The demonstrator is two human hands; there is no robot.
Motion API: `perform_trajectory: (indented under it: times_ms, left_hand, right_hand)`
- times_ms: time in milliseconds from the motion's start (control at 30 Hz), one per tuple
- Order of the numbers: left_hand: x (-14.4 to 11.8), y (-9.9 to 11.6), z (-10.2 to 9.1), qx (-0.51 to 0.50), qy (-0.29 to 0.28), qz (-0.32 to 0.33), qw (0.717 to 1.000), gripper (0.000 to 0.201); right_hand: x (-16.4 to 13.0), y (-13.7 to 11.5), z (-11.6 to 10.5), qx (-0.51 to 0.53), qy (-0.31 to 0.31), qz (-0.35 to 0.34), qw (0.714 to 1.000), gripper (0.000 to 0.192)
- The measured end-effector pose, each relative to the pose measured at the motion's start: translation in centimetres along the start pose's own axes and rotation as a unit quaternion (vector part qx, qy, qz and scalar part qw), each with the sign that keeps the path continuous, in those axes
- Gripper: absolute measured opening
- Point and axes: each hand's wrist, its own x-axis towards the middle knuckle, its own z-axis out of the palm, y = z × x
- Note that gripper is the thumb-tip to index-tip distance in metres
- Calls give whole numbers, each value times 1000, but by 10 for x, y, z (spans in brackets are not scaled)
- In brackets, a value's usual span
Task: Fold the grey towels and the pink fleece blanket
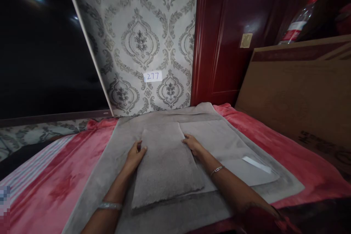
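Observation:
A grey plush cloth (164, 164) lies in the middle, with its left part folded over into a tall panel. Its smoother grey side (216, 140) spreads out to the right. My left hand (135, 155) grips the panel's left edge, thumb on top and fingers partly hidden. On the opposite edge, my right hand (192, 144) pinches the fabric between thumb and fingers. Beneath it all is a larger grey blanket (109, 175). A pale strip (256, 164) rests on the smooth side, near its right end.
Red bedding (90, 161) shows on both sides of the blanket. A large dark screen (49, 51) stands at left. Patterned wallpaper with a paper marked 277 (153, 76) is behind. At right, a big cardboard box (296, 95) has a red-capped bottle (298, 23) above it.

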Motion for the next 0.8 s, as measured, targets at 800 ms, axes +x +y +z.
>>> perform_trajectory:
  times_ms: [800]
  left_hand:
    - [-9,0,11,134,-16,52,990,48]
  right_hand:
    - [8,10,-20,-31,79,0,996,61]
